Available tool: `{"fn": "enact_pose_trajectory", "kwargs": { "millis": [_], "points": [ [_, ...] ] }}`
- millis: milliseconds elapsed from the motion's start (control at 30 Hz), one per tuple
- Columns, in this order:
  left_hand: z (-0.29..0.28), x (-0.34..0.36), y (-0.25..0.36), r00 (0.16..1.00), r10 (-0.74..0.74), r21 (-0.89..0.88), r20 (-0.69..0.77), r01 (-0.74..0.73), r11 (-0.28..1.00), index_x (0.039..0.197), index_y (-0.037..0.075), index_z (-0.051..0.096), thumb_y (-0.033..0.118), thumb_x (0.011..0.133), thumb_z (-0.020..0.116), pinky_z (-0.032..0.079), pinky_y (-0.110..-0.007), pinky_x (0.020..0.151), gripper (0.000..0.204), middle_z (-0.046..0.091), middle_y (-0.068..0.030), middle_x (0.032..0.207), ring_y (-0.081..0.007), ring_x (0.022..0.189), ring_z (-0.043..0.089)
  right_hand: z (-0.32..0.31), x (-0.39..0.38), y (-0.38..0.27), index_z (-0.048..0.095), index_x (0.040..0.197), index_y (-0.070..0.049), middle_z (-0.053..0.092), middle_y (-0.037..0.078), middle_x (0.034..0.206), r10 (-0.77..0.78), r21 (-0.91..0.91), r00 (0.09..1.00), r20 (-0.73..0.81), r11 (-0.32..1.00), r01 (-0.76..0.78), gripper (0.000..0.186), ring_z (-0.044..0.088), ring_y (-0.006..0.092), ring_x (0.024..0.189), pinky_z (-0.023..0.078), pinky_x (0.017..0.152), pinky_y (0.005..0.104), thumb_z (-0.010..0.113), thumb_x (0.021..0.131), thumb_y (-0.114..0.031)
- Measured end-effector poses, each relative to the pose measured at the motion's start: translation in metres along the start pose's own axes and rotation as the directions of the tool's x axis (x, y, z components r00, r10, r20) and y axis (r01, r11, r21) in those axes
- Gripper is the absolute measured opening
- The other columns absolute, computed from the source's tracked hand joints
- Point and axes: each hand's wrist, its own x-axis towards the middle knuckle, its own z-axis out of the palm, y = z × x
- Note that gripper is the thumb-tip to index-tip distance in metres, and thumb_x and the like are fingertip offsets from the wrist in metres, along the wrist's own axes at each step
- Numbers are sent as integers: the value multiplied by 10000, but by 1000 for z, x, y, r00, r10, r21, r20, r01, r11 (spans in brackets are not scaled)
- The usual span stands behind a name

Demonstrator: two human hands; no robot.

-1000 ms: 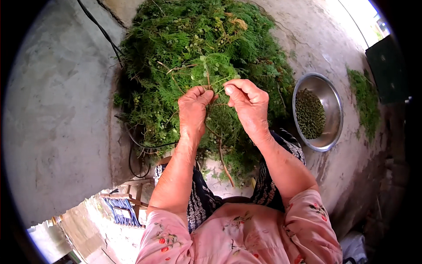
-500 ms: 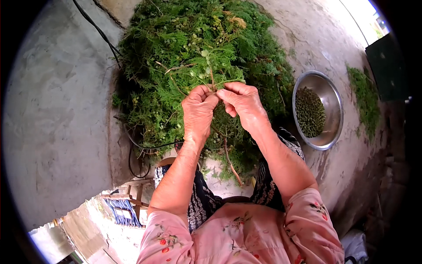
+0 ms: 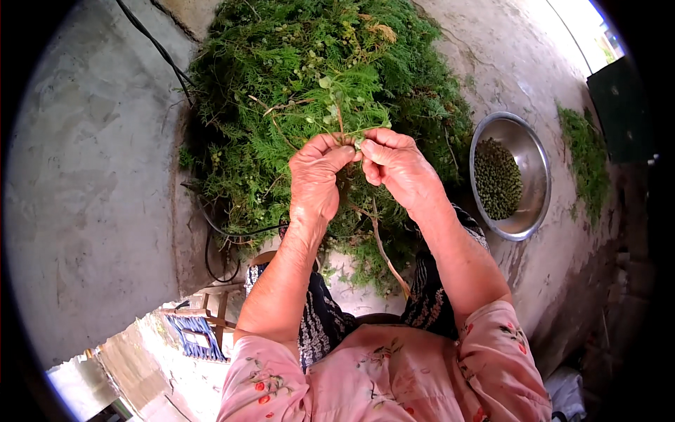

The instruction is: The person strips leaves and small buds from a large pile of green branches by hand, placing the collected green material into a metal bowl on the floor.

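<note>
The sprig (image 3: 342,119) of green, feathery foliage sits pinched between both hands, just in front of the big heap of greenery (image 3: 316,77). I have my left hand (image 3: 315,176) clenched around its lower stem, fingers curled in, thumb pressed up near the top. My right hand (image 3: 395,165) meets it fingertip to fingertip, grasping the same sprig right beside the left thumb, so the two hands touch at the stem. A bare brown twig (image 3: 383,250) trails down from the hands toward my lap.

The heap lies behind the sprig and spreads wide on both sides of it, covering much of the concrete floor (image 3: 91,176). To the right of the heap, close against its edge, stands a metal bowl (image 3: 524,141) holding a mound of small green seeds (image 3: 497,177). Further right of the heap lies a smaller patch of green cuttings (image 3: 582,151). A black cable (image 3: 151,46) runs along the floor at the heap's left edge. Nearer me than the heap, I see my pink flowered sleeves (image 3: 492,352).
</note>
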Motion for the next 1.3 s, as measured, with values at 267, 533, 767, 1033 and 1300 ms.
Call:
{"fn": "enact_pose_trajectory", "kwargs": {
  "millis": [267, 533, 767, 1033, 1300],
  "points": [
    [3, 1, 4, 995, 45, -36, -94, -49, 998, 967, -14, 599, -22, 803, 573, 462, -229, 687, 167, 620, -32, 786, -95, 688, 567, 3, -7, -9, 559, 1058, 12, 585, 50, 786, 19, 53, 997, 74, 998, -23, 209, 545, 134, 609, 437, 525, 263, 534, 880, -96],
    [0, 4, 7, 987, 75, 118, -143, -58, 991, 913, 11, 603, 0, 810, 559, 443, -218, 624, 113, 623, -33, 746, -90, 637, 550, 7, -10, -14, 542, 1087, 1, 619, 94, 880, -91, -37, 986, 139, 995, 97, 219, 597, 168, 696, 495, 585, 293, 507, 888, -85],
    [4, 1, 7, 992, 115, 279, -44, -98, 955, 944, 2, 622, 35, 827, 552, 410, -205, 575, 140, 605, -16, 708, -70, 584, 490, 7, -7, -17, 534, 1071, -22, 614, 75, 932, -189, 157, 974, 125, 973, 168, 194, 605, 165, 793, 489, 646, 286, 491, 897, -95],
    [11, -4, 4, 999, 43, 387, 15, -46, 921, 877, 53, 634, 267, 896, 562, 336, -209, 508, 227, 549, 8, 623, -61, 536, 432, 8, 0, -11, 584, 1010, -29, 555, 12, 765, -277, -245, 958, -81, 937, 250, 147, 501, 95, 589, 374, 496, 210, 554, 879, -88],
    [14, -6, 5, 998, 16, 329, 60, -35, 944, 811, 67, 605, 214, 889, 581, 273, -201, 465, 168, 421, 84, 571, -26, 512, 345, 11, 1, -24, 597, 1048, -38, 527, -17, 757, -382, -422, 920, -87, 851, 314, 226, 430, 51, 538, 304, 458, 197, 590, 875, -185]
  ]
}}
